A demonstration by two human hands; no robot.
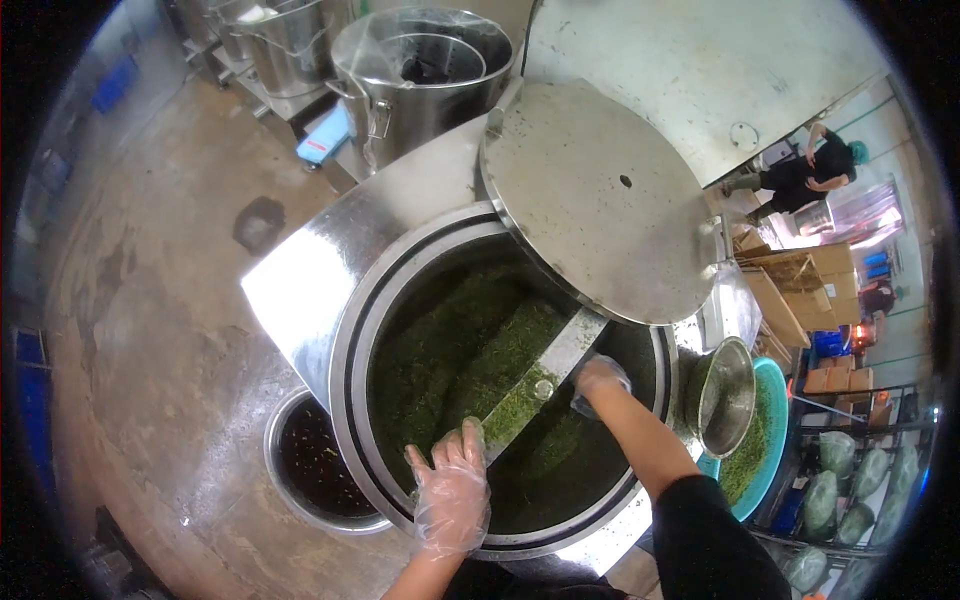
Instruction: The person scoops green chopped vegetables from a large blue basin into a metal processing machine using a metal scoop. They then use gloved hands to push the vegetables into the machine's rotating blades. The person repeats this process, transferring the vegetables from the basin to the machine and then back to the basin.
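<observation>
A round metal drum holds chopped green leaves lying over its inner floor. A flat metal bar, dusted with green bits, crosses the drum with a bolt near its middle. My left hand, in a clear plastic glove, lies over the near rim with its fingers stretched out, the fingertips beside the bar's near end. My right hand, also gloved, reaches inside the drum close to the bar's right side. Its fingers point down and are mostly hidden, so I cannot see whether they hold anything.
A round metal lid is tilted over the drum's far side. To the right are a metal bowl and a turquoise basin of greens. A basin of dark liquid sits lower left. Steel pots stand behind; a person is farther off.
</observation>
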